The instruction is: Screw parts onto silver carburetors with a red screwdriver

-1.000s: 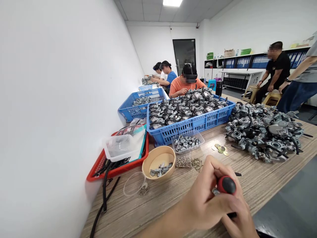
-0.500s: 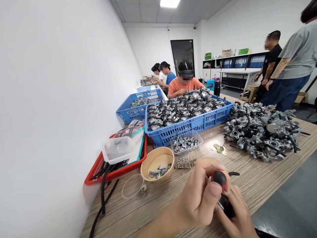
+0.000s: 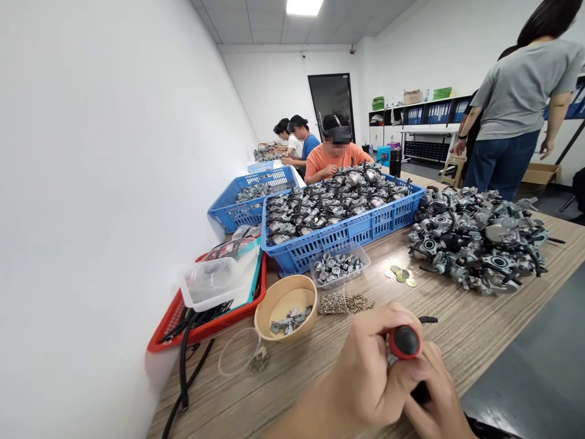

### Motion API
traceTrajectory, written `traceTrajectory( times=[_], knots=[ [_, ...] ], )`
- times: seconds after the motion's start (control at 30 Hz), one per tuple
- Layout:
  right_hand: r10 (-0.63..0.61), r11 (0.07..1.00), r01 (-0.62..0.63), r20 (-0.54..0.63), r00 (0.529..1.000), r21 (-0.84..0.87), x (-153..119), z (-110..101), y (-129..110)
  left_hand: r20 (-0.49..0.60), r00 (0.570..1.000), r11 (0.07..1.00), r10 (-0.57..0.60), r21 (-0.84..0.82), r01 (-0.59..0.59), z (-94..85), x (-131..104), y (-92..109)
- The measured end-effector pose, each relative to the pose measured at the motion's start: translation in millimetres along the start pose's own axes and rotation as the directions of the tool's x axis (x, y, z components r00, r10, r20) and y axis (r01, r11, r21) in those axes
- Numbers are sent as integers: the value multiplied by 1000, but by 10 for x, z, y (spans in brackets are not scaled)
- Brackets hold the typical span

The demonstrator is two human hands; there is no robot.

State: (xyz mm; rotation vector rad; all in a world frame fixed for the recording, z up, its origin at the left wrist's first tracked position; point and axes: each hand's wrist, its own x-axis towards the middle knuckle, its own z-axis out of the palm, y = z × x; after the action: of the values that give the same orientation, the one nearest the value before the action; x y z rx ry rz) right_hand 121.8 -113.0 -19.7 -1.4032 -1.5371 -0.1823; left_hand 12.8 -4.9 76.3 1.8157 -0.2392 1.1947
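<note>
In my left hand (image 3: 381, 372) is a screwdriver (image 3: 404, 341), its red handle with a black end cap pointing up at me; the shaft is hidden. Close below and to the right, my right hand (image 3: 436, 390) is closed around a dark part (image 3: 420, 392), apparently a carburetor, mostly covered by fingers. The two hands touch. Just beyond them a short black hose piece (image 3: 428, 319) lies on the table. Small screws (image 3: 359, 302) spill from a clear container, and several brass discs (image 3: 401, 275) lie farther back.
A heap of carburetors (image 3: 484, 238) covers the right side, and a blue crate (image 3: 347, 235) holds more. Nearer are a clear tray of metal caps (image 3: 338, 268), a beige bowl (image 3: 265, 311) with metal plates and a red basket (image 3: 159, 335). Co-workers sit beyond; a person (image 3: 525, 97) stands right.
The screwdriver handle has turned within my left hand's grip, and its thumb has shifted right and down. The standing person in grey has turned away and moved left. The view has shifted slightly.
</note>
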Motion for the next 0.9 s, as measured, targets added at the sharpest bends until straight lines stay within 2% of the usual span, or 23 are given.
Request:
traceTrajectory(
  times=[0.17, 0.27, 0.33, 0.43, 0.5, 0.6, 0.67, 0.8, 0.9],
  knots=[
    [-9, 1000, 9, -5, 1000, -1, 16, 3, 9, -22, 995, 943, 94, 321, -82, -110, -34, 39],
    [-9, 1000, 9, 9, 1000, -3, 6, 3, 10, 48, 984, 885, 173, 430, -177, -148, -21, 79],
    [12, 1000, -12, 20, 1000, 2, -35, 16, 20, 113, 974, 828, 196, 512, -226, -164, -4, 115],
    [71, 997, -71, 48, 996, -11, -118, 47, 44, 120, 965, 723, 232, 642, -254, -179, 32, 200],
    [101, 995, -100, 75, 992, -17, -143, 56, 50, 107, 962, 621, 250, 744, -244, -183, 62, 274],
    [66, 998, -66, 54, 996, 11, -113, 42, 34, 113, 973, 512, 200, 835, -202, -170, 85, 382],
    [38, 999, -38, 19, 999, 29, -86, 30, 18, 93, 980, 509, 177, 843, -172, -137, 60, 437],
    [71, 997, -72, 29, 997, 5, -110, 35, 13, -25, 981, 611, 192, 785, -100, -37, -47, 502],
    [68, 998, -68, 36, 997, 1, -130, 47, 27, -18, 991, 683, 132, 726, -78, -41, -49, 510]
  ],
)
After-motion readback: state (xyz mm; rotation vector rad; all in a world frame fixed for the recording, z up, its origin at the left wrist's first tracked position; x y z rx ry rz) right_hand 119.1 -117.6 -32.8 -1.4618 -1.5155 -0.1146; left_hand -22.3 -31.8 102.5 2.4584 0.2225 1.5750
